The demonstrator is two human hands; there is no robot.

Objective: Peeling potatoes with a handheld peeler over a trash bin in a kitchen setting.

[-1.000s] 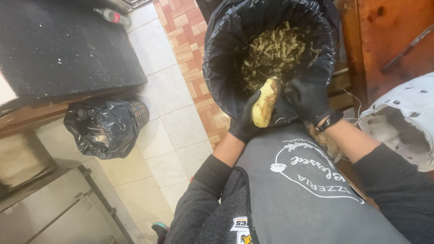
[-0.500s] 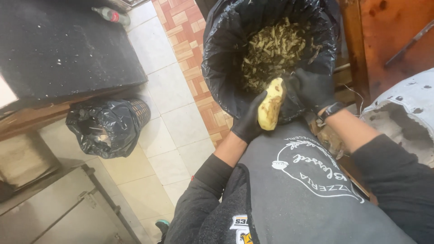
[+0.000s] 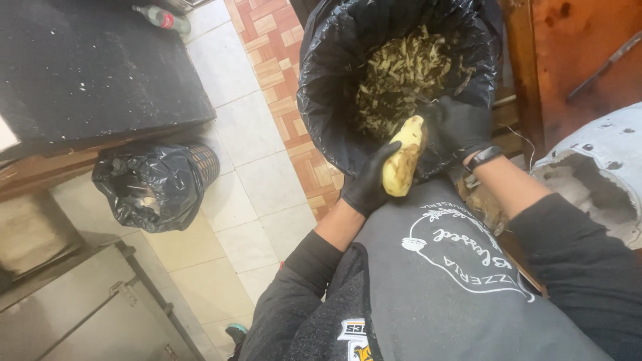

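Potato (image 3: 403, 160), half peeled, sits clasped in the gloved left hand (image 3: 370, 184) at the near rim of the peel-filled bin (image 3: 328, 100); the gloved right hand (image 3: 455, 127) closes against its top.

Gloved hands (image 3: 414, 157) around potato (image 3: 403, 160)

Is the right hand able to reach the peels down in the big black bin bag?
Probably yes. The right hand is already at the rim of the big black bin bag, just above the peels, and the bag is wide open. The left hand holds the potato off to one side.
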